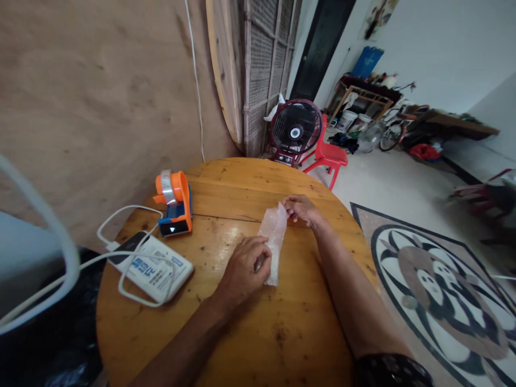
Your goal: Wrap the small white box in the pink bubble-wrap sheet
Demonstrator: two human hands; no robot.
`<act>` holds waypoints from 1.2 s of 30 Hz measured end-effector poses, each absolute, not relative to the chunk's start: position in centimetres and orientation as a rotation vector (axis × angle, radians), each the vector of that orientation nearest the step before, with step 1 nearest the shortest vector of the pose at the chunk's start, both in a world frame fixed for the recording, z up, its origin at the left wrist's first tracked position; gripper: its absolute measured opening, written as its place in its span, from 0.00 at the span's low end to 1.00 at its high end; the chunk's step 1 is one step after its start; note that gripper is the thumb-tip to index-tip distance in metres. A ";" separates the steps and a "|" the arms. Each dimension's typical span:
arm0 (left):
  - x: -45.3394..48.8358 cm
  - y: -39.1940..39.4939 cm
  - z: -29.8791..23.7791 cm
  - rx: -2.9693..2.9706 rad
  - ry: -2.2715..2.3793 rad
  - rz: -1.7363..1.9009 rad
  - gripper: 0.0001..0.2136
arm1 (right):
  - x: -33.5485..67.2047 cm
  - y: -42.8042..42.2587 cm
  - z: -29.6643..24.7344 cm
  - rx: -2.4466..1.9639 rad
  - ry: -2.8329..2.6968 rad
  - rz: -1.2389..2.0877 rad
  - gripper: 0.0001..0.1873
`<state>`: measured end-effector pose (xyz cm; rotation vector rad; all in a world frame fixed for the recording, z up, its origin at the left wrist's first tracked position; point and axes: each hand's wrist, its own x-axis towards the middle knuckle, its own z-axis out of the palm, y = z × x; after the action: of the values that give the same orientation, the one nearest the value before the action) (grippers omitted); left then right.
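A flat, translucent pinkish-white piece of bubble wrap, possibly a pouch, lies lengthwise over the wooden tabletop. My right hand pinches its far right corner between thumb and fingertips, and that corner is slightly raised. At the near left edge, my left hand has its fingers curled against the plastic, partly covering it. Its fingertips are partly hidden, and the near end of the wrap sticks out beyond them.
An orange and blue tape dispenser stands at the table's left. Nearby lies a white power bank with a looped white cable. Beyond the round table are a fan and a red chair.
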<state>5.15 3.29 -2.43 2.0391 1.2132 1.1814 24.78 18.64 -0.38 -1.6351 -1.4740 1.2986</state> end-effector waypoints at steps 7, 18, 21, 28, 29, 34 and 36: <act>5.0 3.5 -2.5 2.039 1.195 1.146 0.06 | 24.8 18.7 -0.5 -1.695 -1.484 1.264 0.05; 5.1 3.4 -2.4 2.013 1.189 1.130 0.06 | 25.1 18.7 -0.4 -1.681 -1.472 1.264 0.06; 5.1 3.5 -2.4 2.010 1.190 1.135 0.06 | 25.2 18.5 0.0 -1.667 -1.467 1.251 0.04; 5.1 3.6 -2.7 2.012 1.163 1.173 0.06 | 26.8 17.1 3.2 -1.460 -1.563 1.203 0.07; 5.1 3.6 -2.7 2.005 1.164 1.175 0.06 | 27.0 16.8 3.8 -1.419 -1.614 1.205 0.08; 5.1 3.6 -2.6 1.987 1.169 1.173 0.06 | 26.5 15.2 6.3 -1.339 -1.880 1.263 0.15; 5.0 3.6 -2.6 1.995 1.158 1.171 0.07 | 25.9 14.8 6.6 -1.329 -1.947 1.313 0.19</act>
<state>5.00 3.59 -2.56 1.9951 1.1583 1.1708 25.92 14.83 6.62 -1.3293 -1.9466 1.3135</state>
